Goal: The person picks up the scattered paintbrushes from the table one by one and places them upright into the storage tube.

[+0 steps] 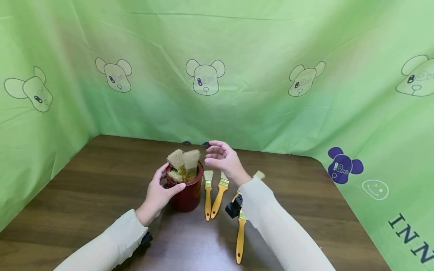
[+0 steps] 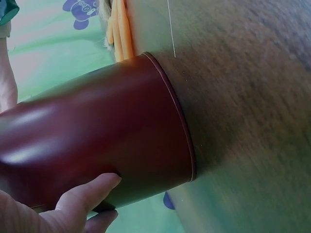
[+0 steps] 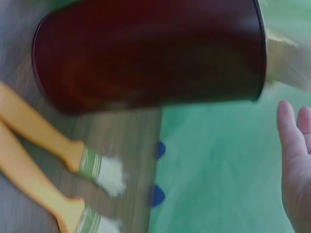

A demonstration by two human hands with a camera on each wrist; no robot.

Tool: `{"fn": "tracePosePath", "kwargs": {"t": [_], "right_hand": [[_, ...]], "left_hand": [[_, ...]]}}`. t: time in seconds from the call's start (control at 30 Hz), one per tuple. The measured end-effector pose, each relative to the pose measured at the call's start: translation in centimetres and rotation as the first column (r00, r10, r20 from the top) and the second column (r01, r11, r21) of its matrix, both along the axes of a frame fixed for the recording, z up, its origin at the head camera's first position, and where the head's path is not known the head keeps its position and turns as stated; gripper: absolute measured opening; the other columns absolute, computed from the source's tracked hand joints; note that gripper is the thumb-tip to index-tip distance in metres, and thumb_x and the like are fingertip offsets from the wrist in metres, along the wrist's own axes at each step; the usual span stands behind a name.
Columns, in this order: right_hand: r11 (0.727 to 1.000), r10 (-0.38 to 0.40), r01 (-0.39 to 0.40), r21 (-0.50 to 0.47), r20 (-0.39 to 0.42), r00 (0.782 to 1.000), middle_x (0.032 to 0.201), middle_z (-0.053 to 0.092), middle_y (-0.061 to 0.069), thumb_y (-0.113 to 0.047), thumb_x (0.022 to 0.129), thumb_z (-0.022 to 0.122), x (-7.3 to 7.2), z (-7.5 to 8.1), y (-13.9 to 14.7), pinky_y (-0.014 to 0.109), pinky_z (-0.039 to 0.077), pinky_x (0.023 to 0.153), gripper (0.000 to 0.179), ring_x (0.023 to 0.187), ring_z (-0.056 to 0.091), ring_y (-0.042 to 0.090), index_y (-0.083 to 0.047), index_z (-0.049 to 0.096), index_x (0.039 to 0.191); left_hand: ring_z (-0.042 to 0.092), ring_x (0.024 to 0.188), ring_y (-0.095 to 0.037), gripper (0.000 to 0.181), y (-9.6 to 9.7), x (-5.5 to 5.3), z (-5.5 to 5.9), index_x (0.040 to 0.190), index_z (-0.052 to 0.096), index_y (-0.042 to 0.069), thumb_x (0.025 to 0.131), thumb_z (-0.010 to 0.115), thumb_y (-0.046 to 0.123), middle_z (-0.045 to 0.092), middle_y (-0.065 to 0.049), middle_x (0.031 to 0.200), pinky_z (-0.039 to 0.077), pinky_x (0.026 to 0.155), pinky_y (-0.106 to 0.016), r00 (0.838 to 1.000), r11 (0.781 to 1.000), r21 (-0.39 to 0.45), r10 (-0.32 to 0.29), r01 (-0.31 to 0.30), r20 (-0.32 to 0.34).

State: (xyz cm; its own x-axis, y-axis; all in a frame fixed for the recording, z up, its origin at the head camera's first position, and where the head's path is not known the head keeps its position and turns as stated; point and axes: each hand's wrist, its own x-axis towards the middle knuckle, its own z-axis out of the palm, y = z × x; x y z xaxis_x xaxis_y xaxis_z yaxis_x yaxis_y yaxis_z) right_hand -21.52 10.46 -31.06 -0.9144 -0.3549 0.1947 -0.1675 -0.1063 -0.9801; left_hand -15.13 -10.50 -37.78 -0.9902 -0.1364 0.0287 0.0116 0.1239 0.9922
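Observation:
A dark red cylindrical pot (image 1: 185, 195) stands upright on the table, with several paintbrushes (image 1: 191, 160) in it, bristles up. My left hand (image 1: 159, 192) grips it near the rim, thumb on the near side; the left wrist view shows fingers (image 2: 92, 194) curved round its wall. Just right of the brush bristles, my right hand (image 1: 223, 160) is raised with loosely bent fingers and holds nothing. In the right wrist view that hand (image 3: 296, 165) is apart from the pot. Two yellow-handled paintbrushes, one upright (image 1: 208, 195) and one slanted (image 1: 220, 192), lie beside the pot.
More brushes lie farther right, partly hidden under my right forearm; one yellow handle (image 1: 240, 241) points toward me. The brown wooden table (image 1: 84, 195) reaches back to a green printed curtain (image 1: 244, 113), which also hangs along both sides.

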Motion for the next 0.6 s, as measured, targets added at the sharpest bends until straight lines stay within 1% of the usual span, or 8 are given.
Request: {"fn": "tracePosePath", "kwargs": {"t": [0.1,0.17,0.27,0.37,0.47,0.53,0.6], "right_hand": [[0.999,-0.016,0.015,0.039,0.024,1.0,0.108,0.056,0.007,0.007,0.082,0.06,0.0,-0.1,1.7,0.033,0.053,0.082,0.058,0.092,0.06,0.012,0.008,0.039,0.136],[0.993,-0.067,0.063,0.105,0.039,0.997,0.11,0.055,0.01,0.003,0.085,0.06,-0.2,-0.3,3.3,0.036,0.053,0.08,0.056,0.091,0.06,0.013,0.008,0.039,0.137],[0.97,-0.163,0.151,0.19,0.048,0.985,0.107,0.055,0.01,-0.002,0.088,0.061,-0.5,-1.2,6.2,0.037,0.055,0.075,0.053,0.088,0.061,0.014,0.008,0.04,0.136],[0.941,-0.268,0.246,0.23,0.066,0.961,0.1,0.056,0.005,-0.005,0.09,0.06,-0.7,-2.3,9.0,0.034,0.056,0.068,0.05,0.082,0.061,0.012,0.008,0.04,0.134],[0.906,-0.361,0.33,0.267,0.079,0.929,0.094,0.055,-0.001,-0.009,0.092,0.061,-0.8,-3.3,11.3,0.031,0.056,0.065,0.048,0.076,0.06,0.007,0.007,0.04,0.132],[0.878,-0.412,0.372,0.301,0.078,0.908,0.092,0.055,-0.001,-0.012,0.092,0.062,-0.7,-3.7,12.3,0.03,0.056,0.064,0.048,0.073,0.059,0.006,0.007,0.042,0.131],[0.846,-0.45,0.399,0.353,0.074,0.89,0.094,0.053,0.001,-0.014,0.092,0.063,-0.5,-4.1,12.9,0.029,0.055,0.062,0.048,0.073,0.058,0.005,0.007,0.043,0.13]], "left_hand": [[0.048,0.116,-0.038,0.08,0.0,0.1,0.0,0.147,0.033,0.008,0.078,0.076,0.008,0.043,-0.022,0.13,0.042,0.093,-0.05,1.0,1.0,0.005,-0.003,0.003,0.006],[0.047,0.118,-0.039,0.081,0.0,0.1,0.1,0.147,0.033,0.008,0.079,0.076,0.008,0.042,-0.022,0.13,0.042,0.094,-0.051,1.0,1.0,0.006,-0.002,0.002,0.012],[0.046,0.119,-0.039,0.081,0.0,0.1,0.1,0.147,0.032,0.008,0.079,0.076,0.008,0.041,-0.023,0.131,0.041,0.095,-0.053,1.0,1.0,0.005,-0.004,0.004,0.023],[0.045,0.121,-0.04,0.081,-0.1,0.2,0.2,0.147,0.031,0.009,0.08,0.076,0.009,0.04,-0.023,0.132,0.04,0.096,-0.054,1.0,1.0,0.0,-0.007,0.007,0.031],[0.045,0.121,-0.041,0.081,-0.2,0.2,0.2,0.147,0.031,0.009,0.08,0.076,0.01,0.039,-0.023,0.132,0.04,0.096,-0.055,0.999,1.0,-0.005,-0.008,0.009,0.033],[0.045,0.12,-0.04,0.081,-0.1,0.2,0.2,0.147,0.031,0.009,0.08,0.076,0.009,0.04,-0.023,0.132,0.04,0.096,-0.054,1.0,1.0,-0.006,-0.009,0.009,0.029],[0.046,0.119,-0.04,0.081,0.0,0.1,0.2,0.147,0.032,0.008,0.079,0.076,0.009,0.04,-0.023,0.131,0.041,0.095,-0.053,1.0,1.0,-0.006,-0.009,0.009,0.022]]}}
